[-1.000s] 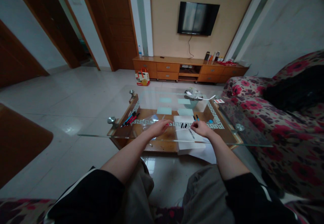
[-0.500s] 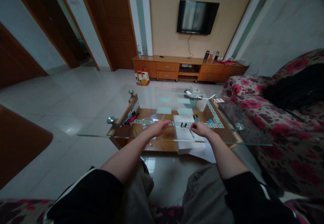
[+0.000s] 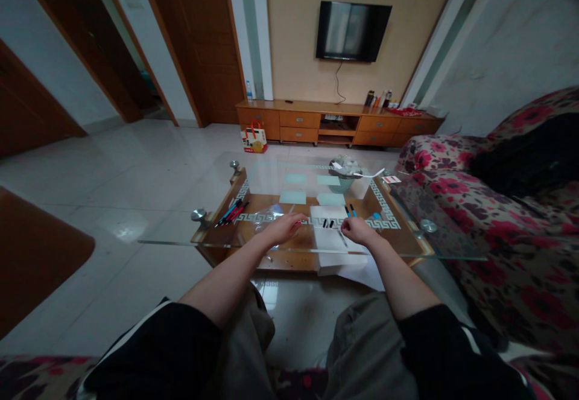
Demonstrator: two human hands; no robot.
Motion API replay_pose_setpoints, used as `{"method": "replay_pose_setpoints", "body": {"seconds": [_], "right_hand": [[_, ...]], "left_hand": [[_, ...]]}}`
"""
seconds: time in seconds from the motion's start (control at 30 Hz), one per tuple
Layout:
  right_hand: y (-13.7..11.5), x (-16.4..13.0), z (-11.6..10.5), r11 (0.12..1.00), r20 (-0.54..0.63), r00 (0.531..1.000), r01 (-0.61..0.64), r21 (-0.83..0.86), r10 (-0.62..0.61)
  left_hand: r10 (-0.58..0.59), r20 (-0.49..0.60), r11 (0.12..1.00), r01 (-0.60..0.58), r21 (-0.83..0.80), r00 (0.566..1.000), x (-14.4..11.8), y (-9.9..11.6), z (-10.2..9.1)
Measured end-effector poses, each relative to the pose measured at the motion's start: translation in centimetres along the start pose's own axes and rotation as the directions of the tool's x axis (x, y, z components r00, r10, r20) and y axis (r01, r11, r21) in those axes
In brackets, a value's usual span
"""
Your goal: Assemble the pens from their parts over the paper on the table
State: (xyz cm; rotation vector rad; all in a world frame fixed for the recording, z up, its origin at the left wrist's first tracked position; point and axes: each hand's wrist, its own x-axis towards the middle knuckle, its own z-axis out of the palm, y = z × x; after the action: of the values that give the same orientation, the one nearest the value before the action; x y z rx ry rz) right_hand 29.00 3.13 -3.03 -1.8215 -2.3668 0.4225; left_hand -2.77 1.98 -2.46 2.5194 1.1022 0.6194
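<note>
Over the near part of the glass table [image 3: 172, 242], my left hand [image 3: 284, 228] has its fingers drawn together, with a small red bit showing at the fingertips. To its right my right hand [image 3: 356, 231] is curled closed; whatever it holds is hidden. Between the hands lie two short black pieces [image 3: 328, 224], and a thin pen-like object [image 3: 342, 239] is just below the right fingers. Two blue-and-black pens [image 3: 350, 210] lie beyond the right hand. Left of my left hand are a clear plastic bag [image 3: 268, 215] and a bunch of red, blue and black pens [image 3: 233, 213].
White paper [image 3: 323, 243] shows under the right hand, with sheets jutting out at the front. A filled waste basket [image 3: 344, 181] stands behind the table. A flowered sofa [image 3: 502, 255] is on the right, a TV cabinet [image 3: 298, 120] with a paper bag [image 3: 254, 139] at the back.
Almost nothing differs. Both hands stay in the same places, with only a very slight shift of the fingers.
</note>
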Motion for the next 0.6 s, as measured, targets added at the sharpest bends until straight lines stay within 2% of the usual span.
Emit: {"method": "replay_pose_setpoints", "body": {"seconds": [0.23, 0.3, 0.37, 0.47, 0.53, 0.57, 0.6], "right_hand": [[-0.1, -0.1, -0.1, 1.000, -0.015, 1.000, -0.026, 0.012, 0.027], [0.0, -0.2, -0.5, 0.999, -0.053, 0.998, -0.044, 0.026, 0.046], [-0.2, -0.1, -1.1, 0.994, -0.173, 0.981, -0.069, 0.085, 0.083], [-1.4, -0.1, -1.7, 0.957, -0.404, 0.898, -0.061, 0.284, 0.177], [-3.1, -0.3, -1.8, 0.871, -0.414, 0.872, -0.029, 0.490, 0.262], [-4.3, -0.4, -1.6, 0.776, -0.349, 0.889, -0.012, 0.630, 0.297], [-5.5, -0.5, -1.4, 0.629, -0.232, 0.917, -0.026, 0.777, 0.325]], "left_hand": [[0.017, -0.006, 0.999, -0.017, -0.035, 1.000, 0.1, 0.5, -0.3], [0.015, -0.015, 0.999, -0.016, -0.039, 1.000, 0.1, 0.4, -0.2], [0.004, -0.020, 1.000, -0.004, -0.031, 1.000, 0.1, 0.2, -0.1], [-0.014, -0.027, 1.000, 0.013, -0.023, 1.000, 0.1, -0.1, 0.2], [-0.016, -0.039, 0.999, 0.015, -0.035, 0.999, 0.2, -0.2, 0.3], [-0.013, -0.050, 0.999, 0.011, -0.043, 0.999, 0.3, -0.2, 0.3], [-0.007, -0.065, 0.999, 0.004, -0.050, 0.998, 0.3, -0.2, 0.4]]}}
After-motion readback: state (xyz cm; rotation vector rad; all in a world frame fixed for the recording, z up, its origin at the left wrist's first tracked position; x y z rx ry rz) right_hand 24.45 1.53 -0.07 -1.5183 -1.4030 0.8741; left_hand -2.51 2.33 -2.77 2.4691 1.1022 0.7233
